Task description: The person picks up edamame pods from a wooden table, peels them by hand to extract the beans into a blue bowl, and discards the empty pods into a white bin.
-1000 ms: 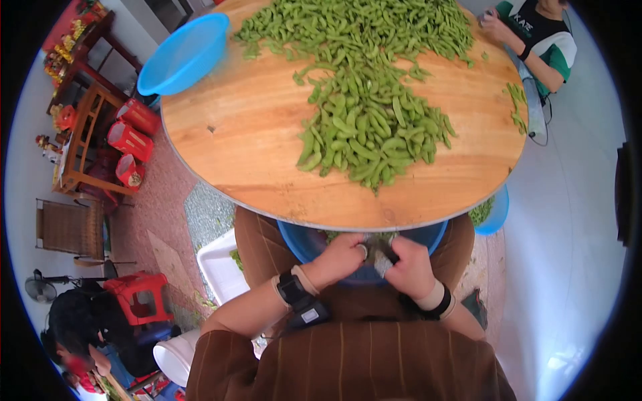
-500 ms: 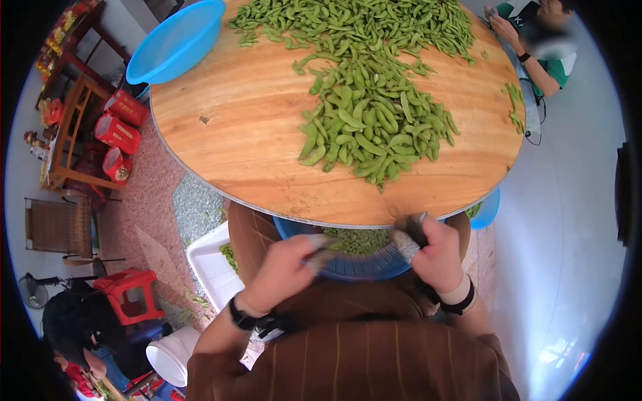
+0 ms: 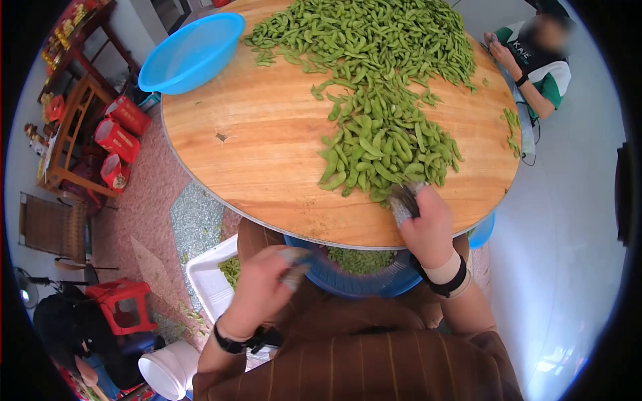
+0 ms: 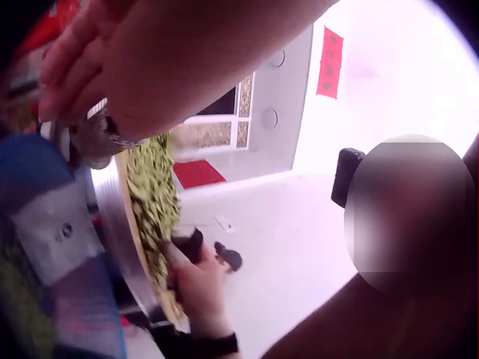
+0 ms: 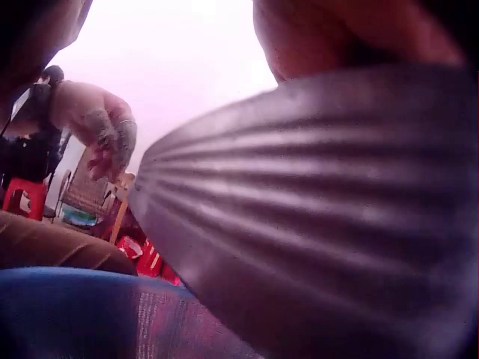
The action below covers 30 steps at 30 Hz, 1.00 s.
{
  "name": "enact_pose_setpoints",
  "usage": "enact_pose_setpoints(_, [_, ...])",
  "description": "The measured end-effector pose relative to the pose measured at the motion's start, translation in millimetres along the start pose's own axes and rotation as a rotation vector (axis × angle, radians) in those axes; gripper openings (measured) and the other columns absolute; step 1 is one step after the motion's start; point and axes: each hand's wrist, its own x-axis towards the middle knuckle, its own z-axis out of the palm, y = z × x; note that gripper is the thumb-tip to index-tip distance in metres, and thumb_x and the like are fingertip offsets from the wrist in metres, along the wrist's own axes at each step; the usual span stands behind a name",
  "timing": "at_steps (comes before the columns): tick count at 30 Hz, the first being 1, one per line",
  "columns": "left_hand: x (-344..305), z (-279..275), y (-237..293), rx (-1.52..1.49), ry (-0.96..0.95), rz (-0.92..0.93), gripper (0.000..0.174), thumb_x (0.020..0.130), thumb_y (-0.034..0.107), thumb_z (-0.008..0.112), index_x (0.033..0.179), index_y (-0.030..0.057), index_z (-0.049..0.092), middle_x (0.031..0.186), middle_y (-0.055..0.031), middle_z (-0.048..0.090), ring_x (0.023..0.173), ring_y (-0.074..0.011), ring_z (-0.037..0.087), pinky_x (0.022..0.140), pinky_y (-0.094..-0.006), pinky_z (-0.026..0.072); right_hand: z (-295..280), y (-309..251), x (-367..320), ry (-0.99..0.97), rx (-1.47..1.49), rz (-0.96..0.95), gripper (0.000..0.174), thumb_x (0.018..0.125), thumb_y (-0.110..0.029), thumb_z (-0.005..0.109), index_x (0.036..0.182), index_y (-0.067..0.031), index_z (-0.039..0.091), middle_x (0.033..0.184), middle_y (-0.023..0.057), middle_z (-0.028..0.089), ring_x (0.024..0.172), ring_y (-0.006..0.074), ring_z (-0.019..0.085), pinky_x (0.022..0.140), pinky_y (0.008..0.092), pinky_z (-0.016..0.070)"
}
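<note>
Green pods (image 3: 381, 144) lie heaped on the round wooden table (image 3: 267, 174). My right hand (image 3: 428, 224), its fingertips wrapped in grey with something dark among them, reaches over the table edge to the heap's near end; the left wrist view shows that hand (image 4: 200, 288) beside the pods (image 4: 153, 187). My left hand (image 3: 261, 287) hangs between the white tray (image 3: 208, 277) and the blue basin (image 3: 394, 289), blurred, its wrapped fingers loosely bent. In the right wrist view the left hand (image 5: 97, 123) shows nothing clearly held. Small green pieces (image 3: 361, 259) lie in the basin.
A light blue bowl (image 3: 194, 53) stands at the table's far left. Across on the right sits a person (image 3: 545, 67). A red stool (image 3: 124, 304) and a white bucket (image 3: 170, 369) are at lower left. Ridged grey material (image 5: 314, 202) fills much of the right wrist view.
Both hands were together over the basin, then parted. My right hand has moved forward to the pods; my left hand has moved left and slightly back, towards the tray.
</note>
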Motion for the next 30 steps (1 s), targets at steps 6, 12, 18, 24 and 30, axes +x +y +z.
enact_pose_setpoints(6, [53, 53, 36, -0.870, -0.322, -0.275, 0.022, 0.094, 0.021, 0.054, 0.103, 0.0036, 0.063, 0.083, -0.0033, 0.065, 0.076, -0.0130, 0.062, 0.064, -0.0250, 0.0468, -28, -26, -20, -0.081, -0.059, -0.216, 0.019, 0.065, -0.003, 0.066, 0.084, -0.0056, 0.064, 0.095, 0.0113, 0.066, 0.076, 0.0267, 0.065, 0.063, 0.0333, 0.0509])
enact_pose_setpoints(12, [67, 68, 51, -1.171, -0.264, -0.549, 0.015, 0.094, 0.014, 0.051, 0.100, 0.0043, 0.061, 0.082, -0.0019, 0.062, 0.067, -0.0086, 0.053, 0.059, -0.0222, 0.0424, -27, -13, -44, -0.076, 0.084, -0.281, 0.020, 0.069, -0.004, 0.067, 0.089, -0.0028, 0.061, 0.088, 0.0119, 0.065, 0.065, 0.0260, 0.063, 0.056, 0.0312, 0.0496])
enact_pose_setpoints(18, [60, 72, 53, -0.973, -0.225, -0.355, 0.016, 0.089, 0.003, 0.047, 0.097, 0.0039, 0.060, 0.076, 0.0008, 0.057, 0.067, -0.0068, 0.048, 0.064, -0.0200, 0.0393, -46, -13, -46, -0.419, 0.690, 0.480, 0.046, 0.078, -0.003, 0.058, 0.122, 0.0001, 0.045, 0.085, 0.0139, 0.065, 0.069, 0.0273, 0.064, 0.061, 0.0305, 0.0495])
enact_pose_setpoints(24, [62, 65, 59, -0.719, -0.350, -0.231, 0.013, 0.086, -0.002, 0.045, 0.090, 0.0036, 0.056, 0.072, 0.0030, 0.052, 0.066, -0.0067, 0.046, 0.063, -0.0208, 0.0379, -48, 1, -56, -0.492, 0.657, 0.288, 0.056, 0.076, 0.001, 0.052, 0.131, -0.0005, 0.041, 0.082, 0.0134, 0.065, 0.077, 0.0311, 0.067, 0.068, 0.0332, 0.0515])
enact_pose_setpoints(30, [62, 76, 58, -0.428, -0.282, -0.013, 0.022, 0.079, -0.005, 0.049, 0.098, 0.0008, 0.058, 0.082, -0.0129, 0.061, 0.072, -0.0260, 0.060, 0.066, -0.0327, 0.0469, -59, 4, -54, -0.573, 0.788, 0.446, 0.056, 0.075, 0.004, 0.049, 0.130, -0.0029, 0.044, 0.081, 0.0088, 0.066, 0.070, 0.0228, 0.067, 0.062, 0.0304, 0.0517])
